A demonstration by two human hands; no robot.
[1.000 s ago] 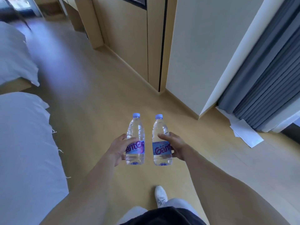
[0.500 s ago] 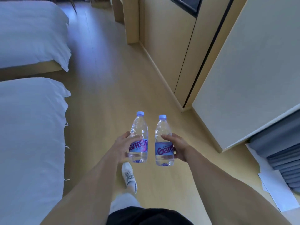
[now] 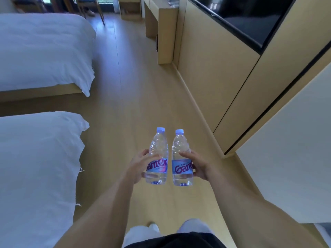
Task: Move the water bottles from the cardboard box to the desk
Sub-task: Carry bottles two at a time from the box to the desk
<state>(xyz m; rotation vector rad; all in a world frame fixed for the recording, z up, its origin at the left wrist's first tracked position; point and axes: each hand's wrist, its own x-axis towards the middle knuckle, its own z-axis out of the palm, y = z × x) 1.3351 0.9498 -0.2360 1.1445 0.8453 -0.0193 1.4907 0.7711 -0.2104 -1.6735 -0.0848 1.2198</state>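
You've got one bottle in each of your hands right now. Your left hand (image 3: 138,167) is wrapped around the left bottle (image 3: 157,158) at the label, and your right hand (image 3: 198,167) grips the right bottle (image 3: 181,159) the same way, thumb across the front. Both bottles are upright with blue caps on, held just beside each other with a thin gap between them, out in front of you above the wooden floor (image 3: 129,104). Two beds (image 3: 35,158) with white sheets run along your left, wooden cabinets (image 3: 215,72) line the right wall, and there's a bench (image 3: 166,33) further ahead on the right past the cabinets. Well apart from the bottles, that one. Your white shoes (image 3: 152,226) peek out at the bottom.
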